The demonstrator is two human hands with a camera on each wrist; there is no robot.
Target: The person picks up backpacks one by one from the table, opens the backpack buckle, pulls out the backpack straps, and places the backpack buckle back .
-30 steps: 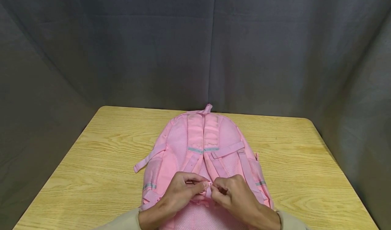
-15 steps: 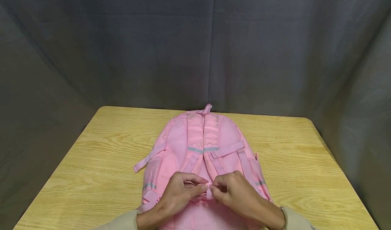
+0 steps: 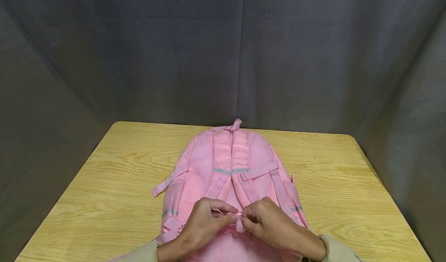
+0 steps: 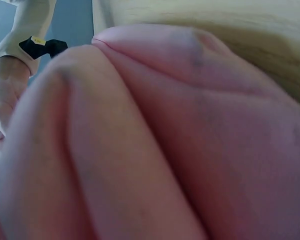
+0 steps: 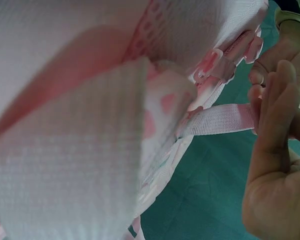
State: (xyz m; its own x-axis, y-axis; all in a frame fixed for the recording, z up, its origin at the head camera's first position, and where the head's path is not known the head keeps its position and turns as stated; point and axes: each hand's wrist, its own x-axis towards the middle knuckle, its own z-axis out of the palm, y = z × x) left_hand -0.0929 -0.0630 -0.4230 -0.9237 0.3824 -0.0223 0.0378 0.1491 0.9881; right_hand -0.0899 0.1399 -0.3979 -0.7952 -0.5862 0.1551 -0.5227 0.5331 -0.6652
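Pinching a pink strap [image 3: 240, 226] with left hand [image 3: 205, 221] and right hand [image 3: 266, 219], thumbs pressed to bent fingers almost tip to tip, now slightly lower in the head view than a second ago, over a pink backpack [image 3: 232, 194] lying back side up, unmoved on the wooden table [image 3: 111, 184], with mesh panels [image 3: 203, 153] and grey bands [image 3: 222, 171].

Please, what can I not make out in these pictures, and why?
Head view: shape of the pink piece that the left hand and right hand pinch; fingertips mostly cover it.
Head view: lower end of the backpack; cut off by the bottom edge.
Left wrist view: what the pink folds belong to; too close and blurred.
Right wrist view: end of the webbing band; fingers hide it.
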